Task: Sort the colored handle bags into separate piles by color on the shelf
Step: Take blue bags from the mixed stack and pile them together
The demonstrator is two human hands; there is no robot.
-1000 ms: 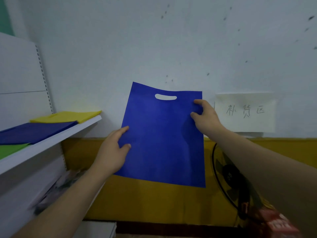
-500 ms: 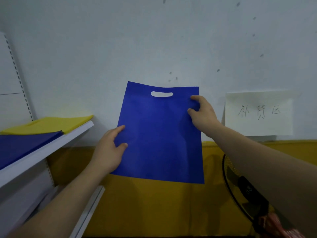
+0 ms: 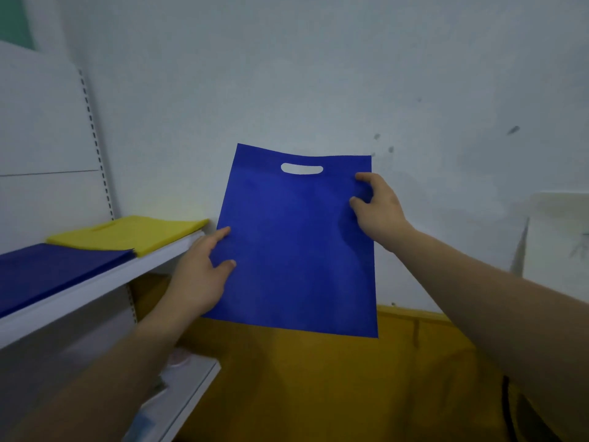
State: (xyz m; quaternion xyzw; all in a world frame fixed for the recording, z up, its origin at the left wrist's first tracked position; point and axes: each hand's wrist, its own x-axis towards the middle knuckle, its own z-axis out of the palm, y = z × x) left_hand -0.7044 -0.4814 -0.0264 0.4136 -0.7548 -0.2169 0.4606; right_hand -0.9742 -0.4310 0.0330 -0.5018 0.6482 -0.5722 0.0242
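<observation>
A pale wall point(image 3: 318, 74) is seen beyond both hands, and its lower band point(image 3: 318, 378), painted dark yellow, runs below them. A white shelf point(image 3: 95, 288) is set to the outside of the left hand point(image 3: 197, 279), its front edge passing just beside that hand's knuckles. A lower shelf board point(image 3: 191, 387) is seen under the left forearm.

A blue bag point(image 3: 296, 244) is held upright and flat between the two hands, in front of the wall, with its cut-out handle at the top. It is clear of the shelf.

A blue pile point(image 3: 47, 272) is laid on the shelf, well to the outside of the left hand. A yellow pile point(image 3: 127, 234) is laid beside it, nearer the left hand and slightly above it, at the shelf's end by the wall. A sheet of paper point(image 3: 561, 237) is fixed to the wall, out past the right hand point(image 3: 379, 212); its writing is too blurred to be read.

The bag's left edge is pinched by the left hand at mid height, with the thumb pressed on the front face. The right edge is gripped near the top by the right hand, its thumb and forefinger curled onto the fabric.
</observation>
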